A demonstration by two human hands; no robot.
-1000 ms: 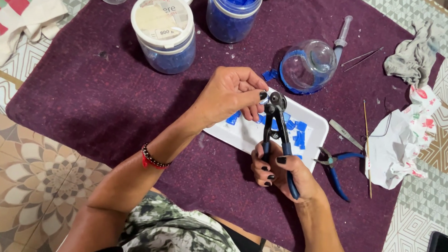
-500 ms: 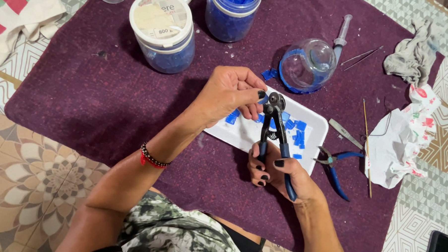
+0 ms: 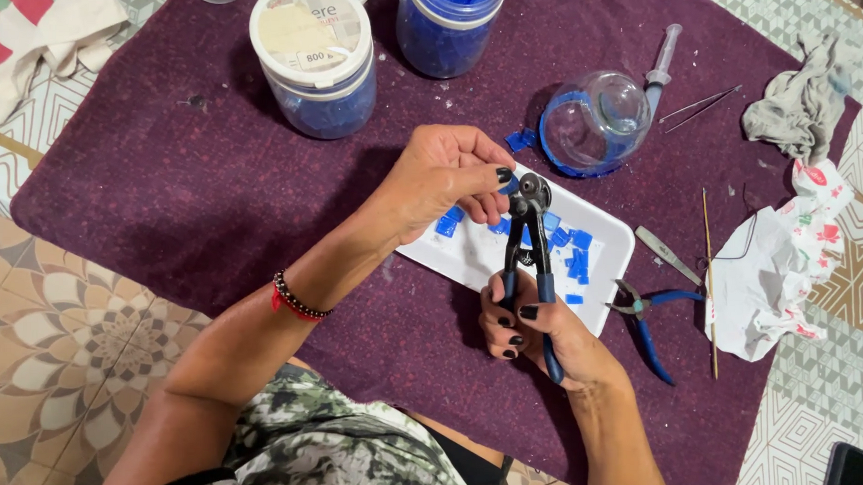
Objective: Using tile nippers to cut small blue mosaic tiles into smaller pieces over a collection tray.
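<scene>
My right hand (image 3: 534, 327) grips the blue handles of wheeled tile nippers (image 3: 530, 238), held upright over a white tray (image 3: 611, 241). My left hand (image 3: 445, 176) pinches a small blue tile piece (image 3: 510, 185) against the nipper wheels. Several cut blue tile pieces (image 3: 574, 255) lie in the tray under both hands.
A purple cloth (image 3: 166, 185) covers the table. On it stand a lidded tub of blue tiles (image 3: 314, 57), an open blue jar (image 3: 449, 23), and a round glass bowl on its side (image 3: 596, 122). Blue-handled pliers (image 3: 651, 322), tweezers (image 3: 699, 104), a syringe (image 3: 663, 55), a stick (image 3: 709, 271) and rags (image 3: 790, 255) lie at right.
Both hands and the nippers have stayed over the tray; the handles look squeezed slightly closer together on the tile piece.
</scene>
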